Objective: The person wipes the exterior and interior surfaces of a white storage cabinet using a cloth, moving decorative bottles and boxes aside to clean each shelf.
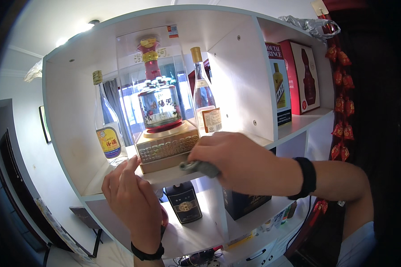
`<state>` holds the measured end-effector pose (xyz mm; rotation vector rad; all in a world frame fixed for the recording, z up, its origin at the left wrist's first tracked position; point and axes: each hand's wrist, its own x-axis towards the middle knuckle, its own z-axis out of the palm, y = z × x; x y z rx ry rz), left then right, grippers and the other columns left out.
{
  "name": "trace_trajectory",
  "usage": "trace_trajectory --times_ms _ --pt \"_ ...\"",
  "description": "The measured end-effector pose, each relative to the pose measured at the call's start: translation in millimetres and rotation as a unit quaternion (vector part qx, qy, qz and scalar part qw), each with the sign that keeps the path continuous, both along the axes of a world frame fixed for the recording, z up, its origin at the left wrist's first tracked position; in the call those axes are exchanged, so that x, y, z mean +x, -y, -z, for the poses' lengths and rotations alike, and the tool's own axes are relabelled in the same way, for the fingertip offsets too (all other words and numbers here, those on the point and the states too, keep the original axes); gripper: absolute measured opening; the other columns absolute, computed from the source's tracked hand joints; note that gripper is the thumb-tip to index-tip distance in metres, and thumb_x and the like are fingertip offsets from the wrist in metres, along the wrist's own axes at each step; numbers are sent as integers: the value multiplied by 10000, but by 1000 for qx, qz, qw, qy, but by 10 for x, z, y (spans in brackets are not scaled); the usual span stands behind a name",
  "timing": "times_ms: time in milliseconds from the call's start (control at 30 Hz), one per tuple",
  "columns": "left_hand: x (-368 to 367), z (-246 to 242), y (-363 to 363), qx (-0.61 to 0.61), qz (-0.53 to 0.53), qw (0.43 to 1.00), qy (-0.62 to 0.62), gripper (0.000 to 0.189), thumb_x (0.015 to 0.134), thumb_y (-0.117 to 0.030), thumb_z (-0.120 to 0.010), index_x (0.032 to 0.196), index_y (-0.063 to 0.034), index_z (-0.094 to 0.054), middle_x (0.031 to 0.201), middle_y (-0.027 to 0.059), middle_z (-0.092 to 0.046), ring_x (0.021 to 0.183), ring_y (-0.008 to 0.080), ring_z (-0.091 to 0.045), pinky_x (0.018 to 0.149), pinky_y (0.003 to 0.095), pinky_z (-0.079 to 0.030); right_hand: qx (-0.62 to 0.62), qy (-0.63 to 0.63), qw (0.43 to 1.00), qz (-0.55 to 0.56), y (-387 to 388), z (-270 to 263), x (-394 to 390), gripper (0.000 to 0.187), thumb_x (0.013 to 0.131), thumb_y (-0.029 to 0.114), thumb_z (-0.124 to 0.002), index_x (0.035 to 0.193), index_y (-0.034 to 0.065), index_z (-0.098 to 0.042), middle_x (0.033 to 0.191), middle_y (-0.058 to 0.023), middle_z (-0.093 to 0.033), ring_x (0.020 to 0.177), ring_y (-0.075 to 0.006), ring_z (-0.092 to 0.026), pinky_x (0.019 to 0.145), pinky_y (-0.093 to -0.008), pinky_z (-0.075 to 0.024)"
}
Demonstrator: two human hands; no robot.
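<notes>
A clear display case (125,66) stands on the white shelf, holding an ornate red-and-glass liquor bottle (160,103) on a gold patterned base (168,147). My right hand (234,157) grips a bunched grey cloth (202,168) at the base's lower front, by the shelf edge. My left hand (130,193) is at the base's front left corner, fingertips at or very near it, with nothing seen in its grasp. Left of the case stands a clear bottle with a yellow label (108,142). To its right, partly behind my right hand, is a gold-capped clear bottle (204,90).
The right compartment holds a blue liquor box (280,90) and a red gift box (309,78). Below are a dark bottle (183,203) and a dark box (245,203). Red hanging ornaments (344,106) line the right side. Tangled cables (207,258) lie at the bottom.
</notes>
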<state>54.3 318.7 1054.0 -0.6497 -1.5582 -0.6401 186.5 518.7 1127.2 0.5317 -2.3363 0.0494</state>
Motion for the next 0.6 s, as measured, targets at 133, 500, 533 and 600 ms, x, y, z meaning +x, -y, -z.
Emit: trace_trajectory --times_ms 133,500,533,600 --pt "-28 17 79 6 -3 1000 -8 358 892 -60 -543 1205 -21 -710 1091 166 -701 1119 343 -637 1077 485 -429 -8 19 999 -25 -86 -65 -17 299 784 -45 -659 1075 20 -688 992 -177 -695 1009 -379 -694 914 -464 -553" --pt "-151 279 627 -33 1 999 -14 406 1022 -210 -567 1381 -20 -578 1431 221 -597 1421 430 -486 1208 562 -327 16 -29 999 8 112 -55 23 298 761 -91 -667 1037 16 -704 1005 -174 -707 968 -394 -680 841 -460 -546" --pt "-201 364 723 -37 -32 999 -9 444 1029 -220 -555 1425 -20 -553 1506 232 -547 1475 445 -433 1231 576 -295 13 -10 1000 1 235 -86 -39 283 754 -87 -677 1018 13 -691 991 -171 -696 971 -391 -677 849 -463 -548" --pt "-304 527 853 2 -32 999 -5 482 1038 -234 -545 1467 -16 -516 1560 247 -485 1511 447 -382 1246 576 -271 41 12 999 -2 511 -125 -131 239 757 -63 -708 981 5 -660 956 -165 -667 974 -382 -676 872 -471 -556"
